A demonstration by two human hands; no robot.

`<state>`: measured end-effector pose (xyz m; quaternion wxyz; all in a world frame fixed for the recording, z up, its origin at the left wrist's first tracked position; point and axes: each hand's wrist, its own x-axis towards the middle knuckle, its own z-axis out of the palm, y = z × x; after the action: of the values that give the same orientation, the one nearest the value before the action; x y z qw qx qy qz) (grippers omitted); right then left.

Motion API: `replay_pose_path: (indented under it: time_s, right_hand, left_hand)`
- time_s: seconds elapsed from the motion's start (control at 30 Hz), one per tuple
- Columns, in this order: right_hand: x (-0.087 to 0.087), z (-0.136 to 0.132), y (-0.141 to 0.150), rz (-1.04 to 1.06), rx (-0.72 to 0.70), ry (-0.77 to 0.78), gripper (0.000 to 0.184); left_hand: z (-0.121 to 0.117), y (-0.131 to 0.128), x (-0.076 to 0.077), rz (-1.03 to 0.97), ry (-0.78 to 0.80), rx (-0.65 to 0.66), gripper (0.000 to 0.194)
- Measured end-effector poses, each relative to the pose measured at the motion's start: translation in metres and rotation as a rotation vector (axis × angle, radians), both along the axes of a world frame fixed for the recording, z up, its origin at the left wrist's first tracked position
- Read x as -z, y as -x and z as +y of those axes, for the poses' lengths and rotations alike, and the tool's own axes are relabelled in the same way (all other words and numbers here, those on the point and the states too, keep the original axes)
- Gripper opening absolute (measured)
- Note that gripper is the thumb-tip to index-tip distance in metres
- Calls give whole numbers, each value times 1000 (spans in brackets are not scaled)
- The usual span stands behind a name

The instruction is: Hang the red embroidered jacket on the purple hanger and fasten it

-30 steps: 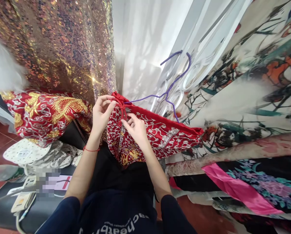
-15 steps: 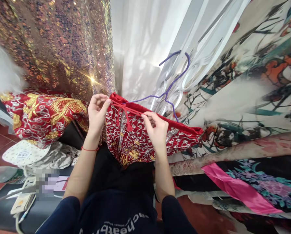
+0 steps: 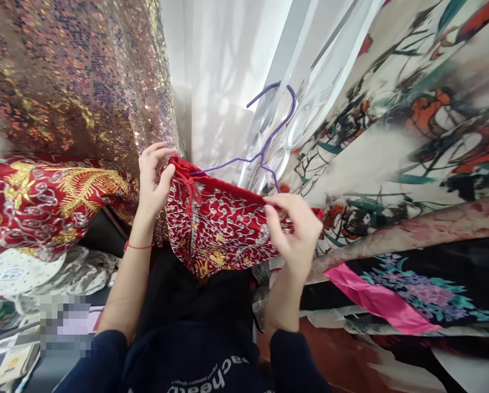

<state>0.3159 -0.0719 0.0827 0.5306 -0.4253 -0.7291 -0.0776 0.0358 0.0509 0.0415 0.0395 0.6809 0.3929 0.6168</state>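
And here we are at the garment, red with silver and gold stitching, spread between two hands in front of the person's lap. The left hand has the far left corner of it, thumb on the near side and fingers on the other, closed on the cloth, so nearly all of the garment lies to the right of that grip. Just beside the thumb, a knotted red cord dangles down the front.

Over to the right hand — it's at the plain red band along the top edge, well along toward the right end. Thumb and forefinger are close together there, a narrow gap at most; whether cloth is pinched between them, I cannot tell. The garment runs out to the left of this hand, and a short red end pokes out past it.

Behind the band stands the purple hanger, hook up, one arm reaching down near the left hand, the other dropping just beside the right hand's fingertips. Off to the left, a stretch of red cloth with gold stitching sits below the sequin cloth — and floral cloth fills the right.
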Motion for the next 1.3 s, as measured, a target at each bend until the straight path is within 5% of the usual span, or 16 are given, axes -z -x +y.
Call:
replay_pose_path:
  time_s: [0.1,0.23,0.53,0.63,0.73,0.87,1.0,1.13,1.3]
  right_hand:
    - [2,-2,-38,-142,275,64,19]
    - [20,6,-75,-216,327,215,23]
    - [47,24,-58,-27,504,-27,26]
    - [50,25,-35,85,479,-326,13]
    - [48,27,8,209,308,-557,17]
    - [43,33,82,7,-84,-395,24]
    - [50,36,149,-457,-338,-188,15]
    - [65,34,195,-732,-448,-66,20]
    - [53,45,230,-770,-513,23,44]
  left_hand:
    - [6,7,-4,159,63,110,21]
    - [11,17,0,167,65,98,17]
    - [-13,7,8,91,-56,-59,17]
    - [-40,21,22,-55,30,-71,19]
    - [-67,35,52,-314,381,-7,28]
    - [-85,54,88,-1146,490,-48,45]
    - [-92,86,95,-1621,396,53,39]
    - [-96,109,93,-1669,380,1,27]
    - [-108,105,72,-1431,156,-336,20]
